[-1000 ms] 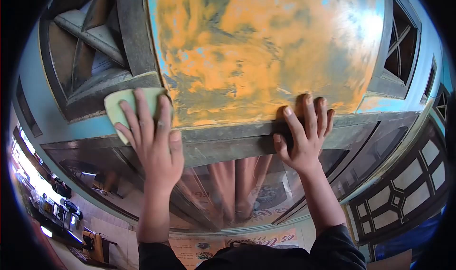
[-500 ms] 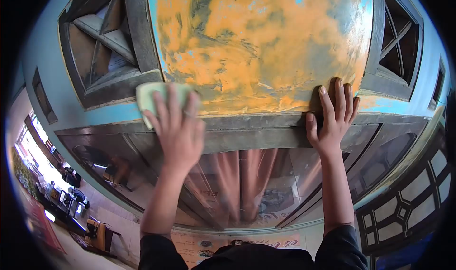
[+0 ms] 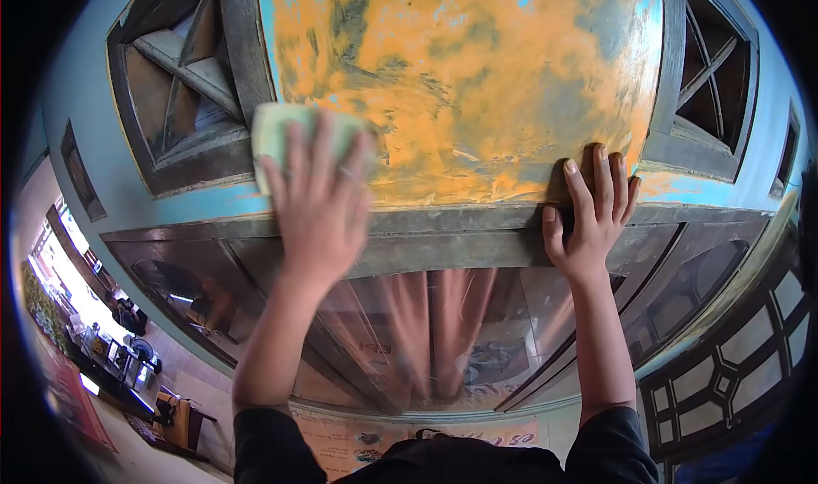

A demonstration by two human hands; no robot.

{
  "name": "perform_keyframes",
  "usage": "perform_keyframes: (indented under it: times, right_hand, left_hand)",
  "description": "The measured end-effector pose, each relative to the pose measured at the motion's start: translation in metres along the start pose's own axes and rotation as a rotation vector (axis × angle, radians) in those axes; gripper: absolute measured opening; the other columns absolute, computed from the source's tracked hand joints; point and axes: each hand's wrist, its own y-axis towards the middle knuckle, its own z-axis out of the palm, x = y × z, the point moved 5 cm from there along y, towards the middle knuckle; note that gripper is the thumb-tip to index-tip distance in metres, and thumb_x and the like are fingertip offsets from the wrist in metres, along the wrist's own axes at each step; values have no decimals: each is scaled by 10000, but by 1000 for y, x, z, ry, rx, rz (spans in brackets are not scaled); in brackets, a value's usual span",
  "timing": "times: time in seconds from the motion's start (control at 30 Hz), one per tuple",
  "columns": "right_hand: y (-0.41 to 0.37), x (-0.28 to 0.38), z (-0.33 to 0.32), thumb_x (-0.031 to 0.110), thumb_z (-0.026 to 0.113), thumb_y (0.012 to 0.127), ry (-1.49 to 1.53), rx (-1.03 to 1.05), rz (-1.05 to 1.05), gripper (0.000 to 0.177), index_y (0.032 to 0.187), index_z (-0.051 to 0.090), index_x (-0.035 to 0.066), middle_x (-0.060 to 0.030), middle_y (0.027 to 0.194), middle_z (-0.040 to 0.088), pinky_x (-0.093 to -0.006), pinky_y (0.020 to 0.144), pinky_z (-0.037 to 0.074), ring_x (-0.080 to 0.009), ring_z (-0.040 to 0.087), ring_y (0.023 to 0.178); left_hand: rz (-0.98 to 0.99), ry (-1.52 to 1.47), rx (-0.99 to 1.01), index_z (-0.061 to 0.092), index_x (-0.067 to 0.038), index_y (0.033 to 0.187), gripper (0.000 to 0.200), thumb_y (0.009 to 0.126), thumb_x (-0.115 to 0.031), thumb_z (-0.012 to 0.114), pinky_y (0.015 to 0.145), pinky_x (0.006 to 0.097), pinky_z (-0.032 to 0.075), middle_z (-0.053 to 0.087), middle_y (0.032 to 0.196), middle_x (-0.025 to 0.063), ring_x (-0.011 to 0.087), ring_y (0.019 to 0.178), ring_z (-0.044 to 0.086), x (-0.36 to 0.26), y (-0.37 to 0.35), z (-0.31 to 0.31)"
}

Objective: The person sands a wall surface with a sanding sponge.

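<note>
My left hand (image 3: 317, 216) is blurred by motion, its fingers pressing a pale green pad (image 3: 269, 135) with rounded corners against the lower left of a wall panel (image 3: 503, 83). I cannot make out what the pad is made of. Patches of orange, grey and light blue cover the panel's worn surface. At the panel's lower right corner, my right hand (image 3: 590, 224) rests with fingers spread, its fingertips on the orange surface and its palm over the dark wooden ledge (image 3: 452, 220). Nothing is in that hand.
Dark wooden lattice vents, a left one (image 3: 183, 75) and a right one (image 3: 711, 66), flank the panel. Below the ledge is glass with pinkish curtains (image 3: 426, 331) behind it. A dark grille (image 3: 724, 373) stands at right, and a wooden chair (image 3: 183, 420) at lower left.
My left hand and the pale green pad have moved up and slightly right over the panel. My right hand stays at nearly the same spot, with a small shift in the view.
</note>
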Motion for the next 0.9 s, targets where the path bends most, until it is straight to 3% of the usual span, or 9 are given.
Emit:
perform_keyframes:
  times: [0.13, 0.23, 0.3, 0.37, 0.4, 0.53, 0.67, 0.8, 0.9]
  right_hand:
    - [1, 2, 0, 416, 608, 908, -5, 7, 4, 502, 1377, 635, 239, -120, 1562, 464, -561, 1242, 94, -362, 321, 1500]
    - [0, 1, 0, 414, 601, 915, 4, 1, -2, 498, 1378, 634, 234, -121, 1561, 464, -561, 1242, 93, -363, 322, 1499]
    - [-1, 1, 0, 411, 597, 918, -6, 5, 5, 496, 1378, 634, 230, -122, 1561, 464, -561, 1242, 92, -364, 322, 1500]
    - [-2, 1, 0, 408, 596, 918, -4, 1, 5, 494, 1376, 635, 228, -123, 1561, 464, -565, 1241, 94, -365, 320, 1500]
    - [-1, 1, 0, 406, 595, 918, -1, -3, 0, 493, 1375, 635, 227, -123, 1561, 464, -567, 1240, 95, -366, 319, 1501]
    - [-2, 1, 1, 402, 592, 917, 1, -9, -4, 491, 1371, 637, 219, -131, 1559, 464, -576, 1237, 95, -373, 317, 1500]
    - [-3, 2, 1, 401, 591, 916, 1, -12, -3, 494, 1371, 635, 215, -138, 1555, 466, -579, 1236, 96, -380, 319, 1498]
    - [-3, 1, 1, 399, 593, 913, -13, -9, -1, 497, 1372, 631, 213, -141, 1555, 465, -580, 1235, 98, -384, 323, 1495]
    - [-3, 2, 1, 397, 596, 908, -17, -5, 3, 502, 1373, 629, 211, -143, 1555, 463, -581, 1236, 98, -387, 324, 1494]
  left_hand:
    - [118, 7, 5, 452, -314, 1545, 548, 1008, -405, 515, 1199, 661, 67, 275, 1671, 138, 443, 1521, 234, -21, -3, 6]
    - [-80, 93, -59, 451, -322, 1544, 553, 1005, -425, 520, 1201, 659, 63, 283, 1671, 119, 429, 1525, 238, 16, 18, -14]
    - [-11, 35, -247, 436, -330, 1550, 565, 1001, -426, 528, 1199, 672, 80, 294, 1668, 101, 414, 1527, 245, 28, 20, -9]
    - [89, -13, -8, 427, -316, 1556, 560, 1012, -411, 514, 1202, 663, 94, 294, 1667, 105, 413, 1529, 240, -10, 9, 1]
    - [188, 41, -41, 415, -313, 1565, 557, 1021, -390, 503, 1198, 663, 111, 293, 1666, 114, 412, 1530, 240, -24, 7, -2]
    - [-128, -7, -230, 403, -378, 1563, 590, 994, -442, 542, 1207, 665, 88, 280, 1677, 63, 374, 1538, 239, 39, 33, -30]
    - [142, 17, -46, 418, -292, 1565, 545, 1027, -357, 474, 1198, 683, 75, 260, 1674, 140, 459, 1529, 202, -13, 17, -1]
    - [-84, 52, -173, 434, -320, 1552, 545, 1013, -367, 499, 1197, 686, 83, 271, 1672, 125, 450, 1529, 210, 40, 50, -40]
    - [106, 17, -59, 433, -283, 1556, 533, 1031, -371, 462, 1205, 672, 71, 264, 1674, 133, 442, 1534, 202, 2, 35, -14]
